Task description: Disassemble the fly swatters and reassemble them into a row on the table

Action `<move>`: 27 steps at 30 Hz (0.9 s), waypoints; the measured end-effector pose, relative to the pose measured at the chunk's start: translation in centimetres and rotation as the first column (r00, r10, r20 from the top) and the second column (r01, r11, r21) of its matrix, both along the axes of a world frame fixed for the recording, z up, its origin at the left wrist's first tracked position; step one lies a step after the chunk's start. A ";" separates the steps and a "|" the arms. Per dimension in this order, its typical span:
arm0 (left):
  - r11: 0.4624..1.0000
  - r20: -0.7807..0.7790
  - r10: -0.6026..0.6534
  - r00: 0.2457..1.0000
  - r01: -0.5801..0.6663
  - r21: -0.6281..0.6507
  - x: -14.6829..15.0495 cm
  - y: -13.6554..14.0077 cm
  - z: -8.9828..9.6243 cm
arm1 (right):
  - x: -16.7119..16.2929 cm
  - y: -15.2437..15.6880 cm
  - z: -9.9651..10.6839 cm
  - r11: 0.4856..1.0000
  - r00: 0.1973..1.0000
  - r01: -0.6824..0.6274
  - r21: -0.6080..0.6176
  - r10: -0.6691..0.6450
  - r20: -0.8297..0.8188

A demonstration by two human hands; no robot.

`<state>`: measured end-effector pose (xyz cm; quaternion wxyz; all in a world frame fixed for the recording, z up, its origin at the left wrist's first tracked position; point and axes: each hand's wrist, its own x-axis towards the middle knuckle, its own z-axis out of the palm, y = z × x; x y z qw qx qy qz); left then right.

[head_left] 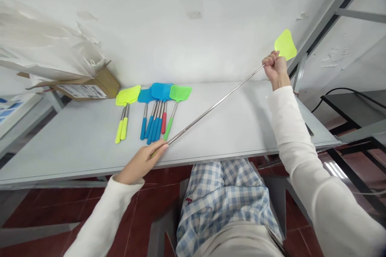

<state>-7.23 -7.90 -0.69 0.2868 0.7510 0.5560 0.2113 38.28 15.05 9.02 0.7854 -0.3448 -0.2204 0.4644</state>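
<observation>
A yellow telescopic fly swatter (215,104) stretches between my two hands, its thin metal rod drawn out long. My left hand (147,158) is closed around the handle end, near the table's front edge; most of the handle is hidden by the fingers. Up at the right, my right hand (275,66) grips the rod just below the yellow paddle. On the table, left of the rod, lie two yellow fly swatters (128,95), several blue-headed fly swatters (162,91), one with a red handle (164,123), and a green fly swatter (180,93).
The grey table (217,136) stands against a white wall. An open cardboard box (107,82) with plastic wrapping (69,44) sits at the back left. A metal frame post (325,24) rises at the right, near a dark stand (358,106) with a black cable.
</observation>
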 end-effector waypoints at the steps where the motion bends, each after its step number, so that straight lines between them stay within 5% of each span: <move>1: 1.000 -0.010 0.006 1.000 -0.006 -0.016 -0.8 -0.4 -0.1 | 0.7 0.2 -0.1 1.000 1.000 0.004 -0.006 -0.004 0.005; 7: 1.000 0.003 0.018 1.000 -0.018 -0.008 -2.2 -0.9 -0.4 | 1.7 -0.1 -1.1 0.999 0.999 -0.034 0.021 0.033 0.036; 13: 0.994 0.092 -0.012 0.996 0.022 -0.111 -1.6 -0.3 -0.8 | 2.2 -1.1 -1.3 0.977 0.977 -0.204 0.067 0.208 -0.052; 21: 0.991 0.073 -0.043 0.996 0.052 -0.124 -0.7 0.7 -0.2 | 3.5 1.5 -1.4 0.998 0.996 0.012 -0.059 -0.017 -0.085; 27: 0.996 0.019 -0.056 0.998 0.057 -0.062 1.5 1.7 0.0 | 2.2 2.5 -3.4 0.988 0.992 0.103 -0.111 -0.095 0.079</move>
